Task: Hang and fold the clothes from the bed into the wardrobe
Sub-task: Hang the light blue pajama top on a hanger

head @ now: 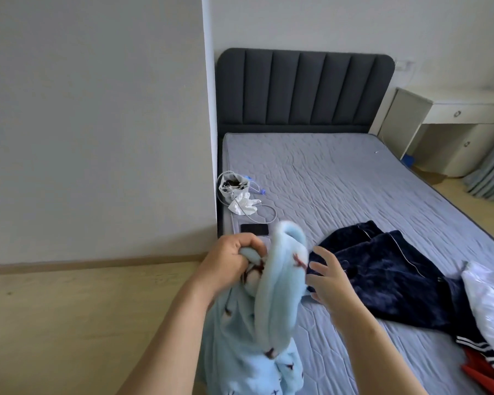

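Blue fleece (271, 309), bunched and gripped by the left hand (228, 260) over the near corner of the bed (354, 181), right hand (328, 277) spread loose just beside it; phone (254, 229) and bag (234, 189) at 12 o'clock, navy garment (382, 275) at 3 o'clock, white cloth (488, 309) at 4 o'clock.

A phone (254, 229) lies at the left edge of the bed (354, 181), a pouch (234, 189) behind it, a plush garment (382, 275) to its right, the headboard (305, 89) farthest back.
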### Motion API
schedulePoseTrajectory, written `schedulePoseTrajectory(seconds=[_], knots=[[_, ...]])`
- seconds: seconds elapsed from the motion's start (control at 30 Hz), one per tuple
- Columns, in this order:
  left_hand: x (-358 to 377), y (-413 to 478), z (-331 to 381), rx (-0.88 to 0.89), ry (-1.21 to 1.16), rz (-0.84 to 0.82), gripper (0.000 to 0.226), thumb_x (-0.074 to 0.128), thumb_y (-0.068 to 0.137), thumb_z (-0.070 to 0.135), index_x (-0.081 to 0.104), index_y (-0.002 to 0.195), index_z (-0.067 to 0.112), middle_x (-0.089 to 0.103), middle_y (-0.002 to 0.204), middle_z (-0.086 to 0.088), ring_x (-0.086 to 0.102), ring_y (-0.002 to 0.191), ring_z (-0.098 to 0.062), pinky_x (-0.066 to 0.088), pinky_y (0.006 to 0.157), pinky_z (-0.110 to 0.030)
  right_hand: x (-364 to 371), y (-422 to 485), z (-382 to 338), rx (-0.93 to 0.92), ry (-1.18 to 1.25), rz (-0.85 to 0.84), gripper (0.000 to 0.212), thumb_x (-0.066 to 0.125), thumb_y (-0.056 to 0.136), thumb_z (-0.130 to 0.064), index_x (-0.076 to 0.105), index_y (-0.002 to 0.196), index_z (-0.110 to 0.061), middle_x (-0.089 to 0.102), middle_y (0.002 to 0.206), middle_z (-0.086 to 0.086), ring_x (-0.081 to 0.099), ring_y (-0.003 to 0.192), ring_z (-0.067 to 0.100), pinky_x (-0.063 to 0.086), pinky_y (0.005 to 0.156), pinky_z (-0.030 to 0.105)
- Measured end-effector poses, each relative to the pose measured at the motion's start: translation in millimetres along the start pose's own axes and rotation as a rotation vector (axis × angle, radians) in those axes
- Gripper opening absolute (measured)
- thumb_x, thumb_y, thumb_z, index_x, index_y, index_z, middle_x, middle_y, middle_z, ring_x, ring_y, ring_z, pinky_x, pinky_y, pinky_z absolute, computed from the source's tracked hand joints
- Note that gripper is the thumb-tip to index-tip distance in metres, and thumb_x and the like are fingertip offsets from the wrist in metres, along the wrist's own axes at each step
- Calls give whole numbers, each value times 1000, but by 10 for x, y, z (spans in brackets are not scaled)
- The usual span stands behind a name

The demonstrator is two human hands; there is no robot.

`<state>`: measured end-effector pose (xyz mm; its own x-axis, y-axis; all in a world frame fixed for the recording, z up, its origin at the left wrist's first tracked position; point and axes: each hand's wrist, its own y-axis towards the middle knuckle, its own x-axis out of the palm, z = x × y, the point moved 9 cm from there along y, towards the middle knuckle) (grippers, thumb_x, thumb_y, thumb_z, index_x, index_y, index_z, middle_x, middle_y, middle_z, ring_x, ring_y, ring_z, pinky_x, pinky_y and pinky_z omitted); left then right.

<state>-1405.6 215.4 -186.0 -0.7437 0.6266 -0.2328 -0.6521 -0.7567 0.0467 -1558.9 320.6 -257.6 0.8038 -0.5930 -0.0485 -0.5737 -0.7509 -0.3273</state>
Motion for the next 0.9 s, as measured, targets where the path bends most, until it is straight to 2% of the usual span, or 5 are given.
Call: schedulePoseTrajectory(seconds=[0.17,0.43,0.63,0.77,0.9], knots=[[105,-99,183,-55,-293,-123,45,31,51,-11,64,47,19,59,49,7,52,45,0,40,46,-10,282,-17,-52,-108,-228,-149,65,69,67,-25,40,126,-29,51,117,-3,51,104,15,49,82,33],[19,-189,115,-114,-521,-191,38,31,44,-6,62,46,16,56,48,2,50,41,-6,38,42,-11,-323,-400,-335,-248,-380,766,77,78,68,-27,38,133,-20,30,145,8,34,128,34,30,99,51],[-350,-242,-161,-174,-727,36,33,38,52,-6,60,60,17,56,51,-2,48,40,-12,35,41,-14,742,-301,-18,-56,-25,-138,57,72,78,-27,42,127,-32,57,113,-2,63,92,9,52,76,26],[-602,-371,-404,-235,-936,198,22,58,66,4,49,81,16,52,64,-6,50,51,-14,43,53,-21,1387,-452,236,125,-35,-396,37,43,98,-24,48,131,-10,60,126,8,59,109,17,50,75,22],[-922,-546,-608,-203,-1027,457,13,44,90,6,41,88,19,47,67,-6,51,53,-13,45,57,-22,1599,-652,348,50,-110,-550,56,66,73,-45,50,123,-28,70,97,-17,65,87,-3,52,78,16]])
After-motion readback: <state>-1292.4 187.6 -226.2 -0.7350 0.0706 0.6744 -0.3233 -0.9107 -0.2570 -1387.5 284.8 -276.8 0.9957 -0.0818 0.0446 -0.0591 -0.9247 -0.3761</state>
